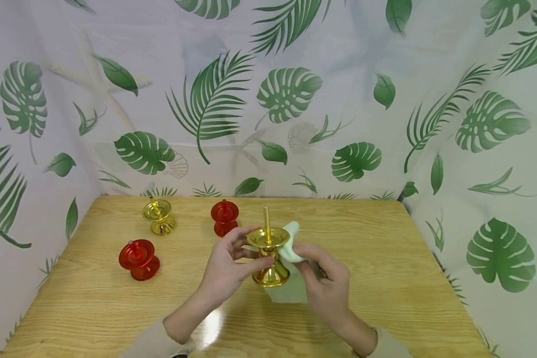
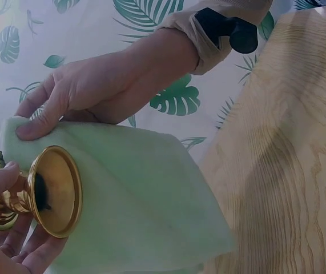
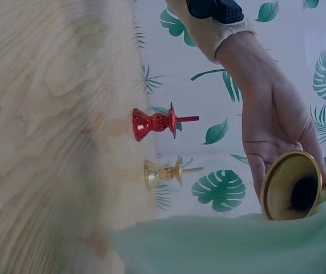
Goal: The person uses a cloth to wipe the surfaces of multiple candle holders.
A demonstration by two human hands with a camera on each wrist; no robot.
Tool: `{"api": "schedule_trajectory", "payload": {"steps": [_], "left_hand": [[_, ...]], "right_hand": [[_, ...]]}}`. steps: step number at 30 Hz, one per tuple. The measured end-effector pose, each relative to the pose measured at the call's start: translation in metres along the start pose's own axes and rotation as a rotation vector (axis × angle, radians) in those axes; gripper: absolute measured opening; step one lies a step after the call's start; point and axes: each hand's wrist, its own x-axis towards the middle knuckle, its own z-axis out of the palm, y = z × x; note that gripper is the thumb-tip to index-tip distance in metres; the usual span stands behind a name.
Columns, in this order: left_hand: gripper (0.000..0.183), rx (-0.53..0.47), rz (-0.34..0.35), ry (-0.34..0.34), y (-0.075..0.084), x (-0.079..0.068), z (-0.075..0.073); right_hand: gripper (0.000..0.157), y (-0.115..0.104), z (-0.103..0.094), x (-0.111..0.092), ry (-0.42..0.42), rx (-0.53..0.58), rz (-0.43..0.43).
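Note:
In the head view my left hand [image 1: 223,268] grips a gold candle holder [image 1: 272,276] by its narrow stem. The holder is upright, with a thin gold rod rising from its dish, and is held above the table. My right hand [image 1: 328,286] pinches a pale green cloth [image 1: 291,243] that touches the right side of the dish. More of the cloth [image 2: 145,197] hangs below the fingers in the left wrist view. The holder's hollow base [image 3: 280,188] shows in the right wrist view; the cloth covers part of the rest.
Two red candle holders, one at the left [image 1: 144,263] and one at the back [image 1: 225,219], stand on the wooden table [image 1: 385,278]. Another gold candle holder [image 1: 162,223] stands at the back left. A leaf-patterned sheet [image 1: 313,169] hangs behind and beside the table.

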Motion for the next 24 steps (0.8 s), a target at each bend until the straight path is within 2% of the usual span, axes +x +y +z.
{"api": "schedule_trajectory", "payload": {"steps": [6, 11, 16, 24], "left_hand": [[0.063, 0.002, 0.008, 0.036, 0.001, 0.001, 0.000], [0.063, 0.011, -0.003, 0.058, 0.000, 0.002, 0.000], [0.061, -0.001, -0.008, 0.062, -0.001, 0.002, 0.002], [0.061, -0.011, -0.003, 0.041, 0.000, 0.000, 0.004]], "right_hand": [[0.013, -0.002, -0.002, 0.003, -0.032, 0.077, -0.130], [0.012, -0.009, -0.004, 0.004, -0.038, 0.066, -0.200], [0.014, -0.015, -0.006, 0.004, -0.039, 0.069, -0.193], [0.015, -0.013, -0.005, 0.001, -0.034, 0.072, -0.113]]}}
